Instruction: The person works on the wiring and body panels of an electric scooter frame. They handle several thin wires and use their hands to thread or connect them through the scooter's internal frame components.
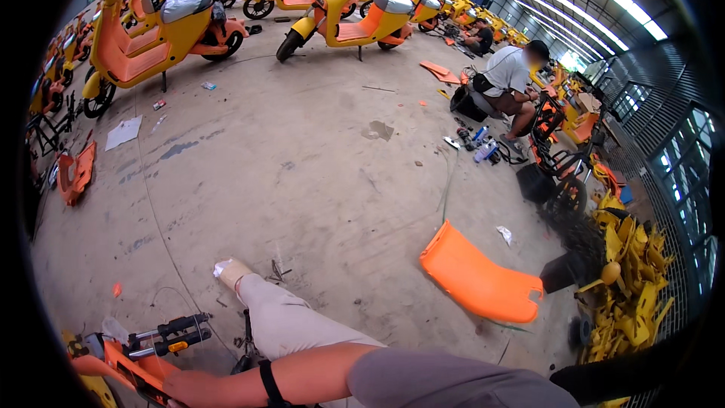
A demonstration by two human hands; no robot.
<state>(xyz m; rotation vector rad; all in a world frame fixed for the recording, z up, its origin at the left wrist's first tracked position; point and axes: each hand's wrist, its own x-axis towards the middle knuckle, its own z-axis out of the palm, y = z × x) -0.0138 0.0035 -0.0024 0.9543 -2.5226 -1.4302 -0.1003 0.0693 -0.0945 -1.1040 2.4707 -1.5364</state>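
At the lower left, my right forearm with a black wrist strap reaches across to an orange scooter body part [155,366]. My right hand [189,387] rests against it, its fingers hidden by the hand itself and the picture's lower edge. A skin-toned shape at the left rim looks like part of my left hand or arm [89,366], beside the same part; its fingers cannot be made out. Next to them lies a front fork [170,334] with black and silver tubes and an amber reflector. A yellow panel [98,391] shows below.
My outstretched leg [294,317] crosses the floor. A curved orange panel [479,276] lies to its right, near piled yellow panels [630,287]. A co-worker [510,79] sits by a stripped scooter frame [566,159]. Yellow scooters [355,11] stand in rows behind; an orange shell [75,172] lies left.
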